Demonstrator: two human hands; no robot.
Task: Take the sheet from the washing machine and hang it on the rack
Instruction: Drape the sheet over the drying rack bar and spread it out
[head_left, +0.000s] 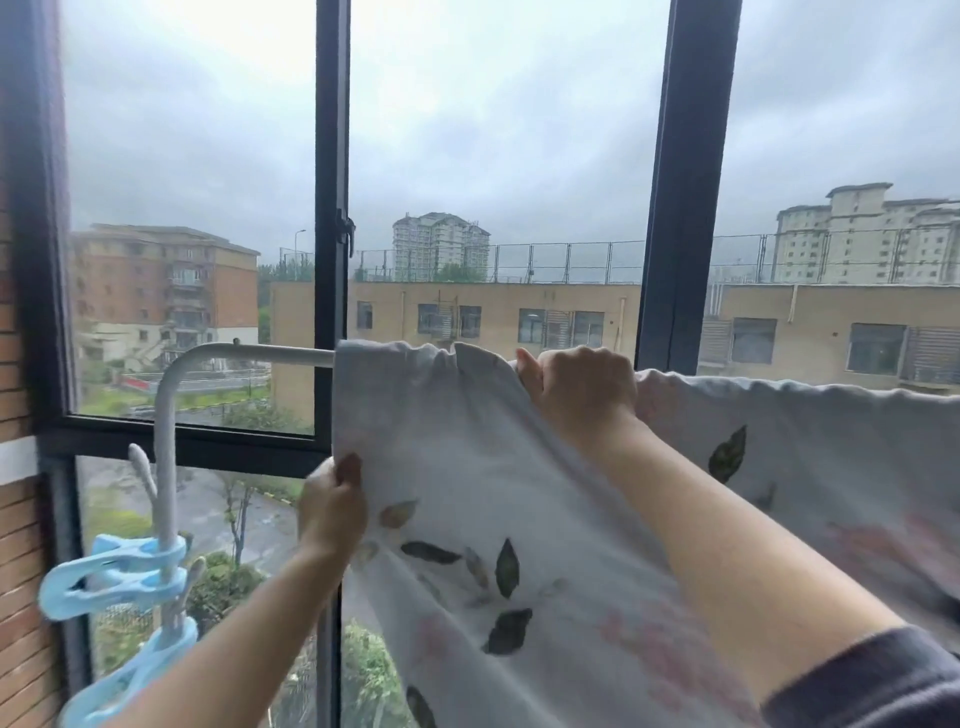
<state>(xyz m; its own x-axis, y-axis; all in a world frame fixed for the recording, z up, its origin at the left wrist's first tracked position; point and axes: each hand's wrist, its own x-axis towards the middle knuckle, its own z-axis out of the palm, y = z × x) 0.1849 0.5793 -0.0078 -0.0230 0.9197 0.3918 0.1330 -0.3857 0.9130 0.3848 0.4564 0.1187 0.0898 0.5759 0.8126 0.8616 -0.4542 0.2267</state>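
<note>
Grey cotton with dark leaf prints, and it's up on the bar! The sheet (467, 467) is draped over the white rack (249, 354) in front of the window (332, 156), running off to the right along the rail. The right hand (576, 392) is at the top, fingers curled round a bunched fold right at the rail. The left hand (332, 506) is lower down, thumb and fingers pinching the sheet's left edge and holding it out taut. So the washing-machine part looks done, with no machine in sight, and the hanging looks mostly done too. What seems left is the tidying: the cloth is puckered near the right hand and bare rail shows to the left, so spreading it flat is the likely job. Two blue pegs (119, 577) are clipped on the rack's upright, neither of them on the sheet.
</note>
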